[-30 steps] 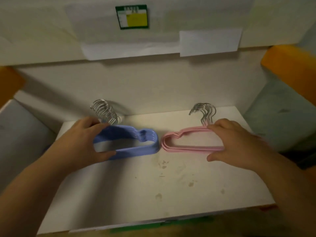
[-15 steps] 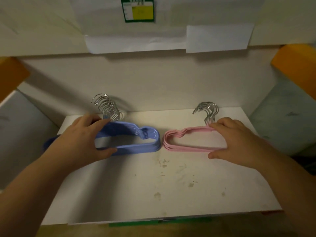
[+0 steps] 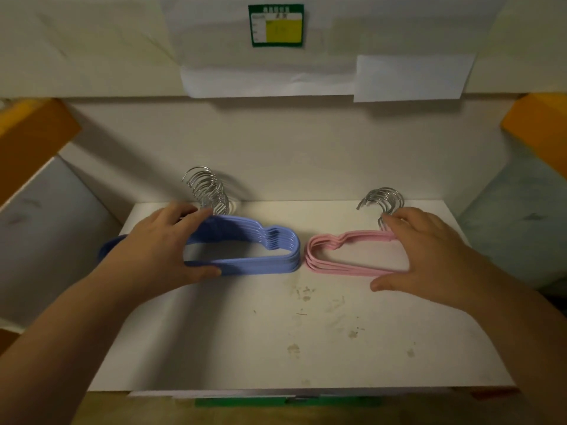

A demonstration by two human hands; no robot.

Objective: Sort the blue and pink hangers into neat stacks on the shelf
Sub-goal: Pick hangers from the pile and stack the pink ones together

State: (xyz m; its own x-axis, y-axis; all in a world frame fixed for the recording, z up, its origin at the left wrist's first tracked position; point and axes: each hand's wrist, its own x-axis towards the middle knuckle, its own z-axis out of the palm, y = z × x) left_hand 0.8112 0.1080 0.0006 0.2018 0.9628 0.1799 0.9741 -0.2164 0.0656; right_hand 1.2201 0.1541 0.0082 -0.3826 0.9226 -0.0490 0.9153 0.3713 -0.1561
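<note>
A stack of several blue hangers (image 3: pixel 264 256) lies flat on the white shelf (image 3: pixel 276 338), left of centre, its metal hooks rising at the back. My left hand (image 3: pixel 156 246) grips this stack, fingers on the top bar and thumb on the bottom bar. Right beside it lies a thinner stack of pink hangers (image 3: pixel 334 256), hooks also at the back. My right hand (image 3: pixel 429 253) covers its right half, fingers on the top bar by the hooks, thumb resting on the shelf just in front of the bottom bar.
The shelf has a white back wall (image 3: pixel 276 154) and grey side walls. A green-and-yellow label (image 3: pixel 276 26) and white paper sheets hang above. Orange boxes (image 3: pixel 540 118) sit at both upper sides. The shelf's front area carries some dirt marks.
Both hands stay on their stacks. The blue stack's left end now shows beyond my left hand. My right thumb has slipped off the pink bottom bar onto the shelf.
</note>
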